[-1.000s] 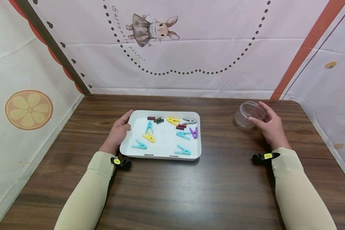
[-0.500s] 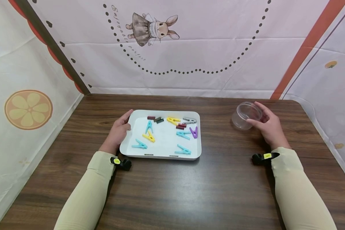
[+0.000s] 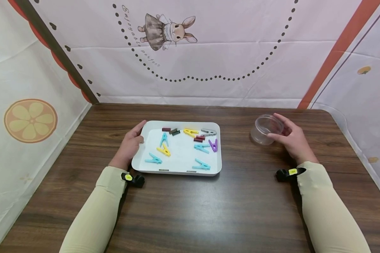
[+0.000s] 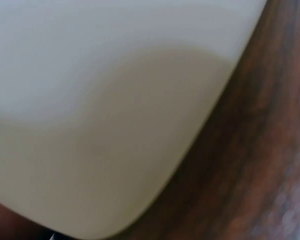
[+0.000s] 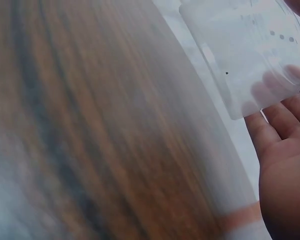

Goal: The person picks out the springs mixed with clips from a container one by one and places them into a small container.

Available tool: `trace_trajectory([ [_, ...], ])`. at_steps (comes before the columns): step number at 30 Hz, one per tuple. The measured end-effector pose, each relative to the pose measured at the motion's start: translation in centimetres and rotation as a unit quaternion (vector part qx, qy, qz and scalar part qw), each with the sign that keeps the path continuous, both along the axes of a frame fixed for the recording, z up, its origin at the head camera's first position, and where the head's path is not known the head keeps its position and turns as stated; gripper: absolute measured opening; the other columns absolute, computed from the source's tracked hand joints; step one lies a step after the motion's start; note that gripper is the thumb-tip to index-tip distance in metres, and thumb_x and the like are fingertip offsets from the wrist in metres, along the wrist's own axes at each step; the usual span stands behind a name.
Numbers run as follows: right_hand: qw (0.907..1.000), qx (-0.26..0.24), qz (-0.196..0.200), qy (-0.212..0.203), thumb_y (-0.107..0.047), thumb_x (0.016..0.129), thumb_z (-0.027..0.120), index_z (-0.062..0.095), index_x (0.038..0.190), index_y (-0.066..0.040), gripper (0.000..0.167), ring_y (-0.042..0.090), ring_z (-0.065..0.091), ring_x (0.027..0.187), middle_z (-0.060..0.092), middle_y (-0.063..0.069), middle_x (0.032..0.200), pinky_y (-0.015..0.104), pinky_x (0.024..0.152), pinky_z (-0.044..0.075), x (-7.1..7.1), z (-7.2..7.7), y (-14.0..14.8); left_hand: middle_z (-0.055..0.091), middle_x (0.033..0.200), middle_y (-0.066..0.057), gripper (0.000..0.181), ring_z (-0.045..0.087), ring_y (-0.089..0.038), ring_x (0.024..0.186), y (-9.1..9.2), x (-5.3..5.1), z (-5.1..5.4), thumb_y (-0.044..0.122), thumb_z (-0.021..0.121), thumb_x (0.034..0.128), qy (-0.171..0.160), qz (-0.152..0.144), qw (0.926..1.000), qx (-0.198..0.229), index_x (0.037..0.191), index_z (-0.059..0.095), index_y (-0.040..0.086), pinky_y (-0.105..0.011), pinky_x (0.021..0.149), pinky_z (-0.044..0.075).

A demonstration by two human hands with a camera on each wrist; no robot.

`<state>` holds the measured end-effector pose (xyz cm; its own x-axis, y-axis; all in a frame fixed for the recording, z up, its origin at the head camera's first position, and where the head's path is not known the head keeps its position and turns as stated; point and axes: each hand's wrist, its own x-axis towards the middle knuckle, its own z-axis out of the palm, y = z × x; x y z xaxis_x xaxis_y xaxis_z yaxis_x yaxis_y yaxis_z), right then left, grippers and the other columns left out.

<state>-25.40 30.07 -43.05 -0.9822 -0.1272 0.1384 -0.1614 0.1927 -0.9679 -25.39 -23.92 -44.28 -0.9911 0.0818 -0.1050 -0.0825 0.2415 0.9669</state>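
Note:
In the head view, a shallow white tray [image 3: 178, 161] lies on the table. My left hand [image 3: 128, 147] holds its left edge, thumb at the rim and fingers along the outer side. Inside are several plastic clips, light blue [image 3: 201, 164], yellow [image 3: 163, 150], purple [image 3: 213, 145] and grey [image 3: 209, 132], plus several small coiled springs, dark red [image 3: 166, 129] and dark [image 3: 175, 133]. To the right, my right hand [image 3: 293, 139] grips a clear plastic jar [image 3: 260, 135] round its rim, mouth tilted. The jar [image 5: 225, 55] looks to have nothing in it in the right wrist view.
The brown wood-grain table [image 3: 190, 214] runs back to a printed cloth wall [image 3: 234, 59]. More cloth stands on the left [image 3: 28, 168] and right sides. Table surface separates the tray from the jar.
My right hand has moved a little to the left and towards me, bringing the jar closer to the tray. The left hand and the tray stay put.

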Motion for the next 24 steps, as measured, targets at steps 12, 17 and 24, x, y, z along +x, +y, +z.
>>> trace_trajectory([
  [12,0.9999,0.013,0.007,-0.004,0.0,0.083,0.073,0.042,0.147,-0.016,0.073,-0.008,0.051,0.12,0.053,-0.009,0.139,0.005,0.092,0.043,0.2,0.0,-0.6,0.019,0.162,-0.005,0.073,0.022,-0.023,0.147,-0.2,-0.2,0.0,-0.009,0.033,0.089,0.004,-0.007,1.0,0.003,0.156,0.02,0.016,-0.046,0.12,0.02],
  [17,0.9989,0.045,0.01,-0.011,-0.002,0.083,0.073,0.04,0.148,-0.015,0.074,-0.007,0.05,0.122,0.049,0.0,0.146,0.006,0.092,0.043,0.2,0.1,-0.9,0.019,0.162,-0.005,0.073,0.021,-0.022,0.148,-0.2,-0.1,-0.1,-0.01,0.034,0.0883,0.004,-0.003,1.0,-0.004,0.155,0.021,0.016,-0.046,0.12,0.02],
  [24,0.9953,0.094,0.013,-0.02,-0.013,0.084,0.075,0.039,0.149,-0.02,0.075,-0.004,0.049,0.125,0.046,0.007,0.149,0.005,0.092,0.042,0.3,0.2,-1.4,0.018,0.162,-0.005,0.073,0.02,-0.022,0.148,-0.2,-0.2,-0.2,-0.009,0.034,0.0882,0.003,-0.003,1.0,-0.009,0.155,0.022,0.015,-0.046,0.12,0.02],
])
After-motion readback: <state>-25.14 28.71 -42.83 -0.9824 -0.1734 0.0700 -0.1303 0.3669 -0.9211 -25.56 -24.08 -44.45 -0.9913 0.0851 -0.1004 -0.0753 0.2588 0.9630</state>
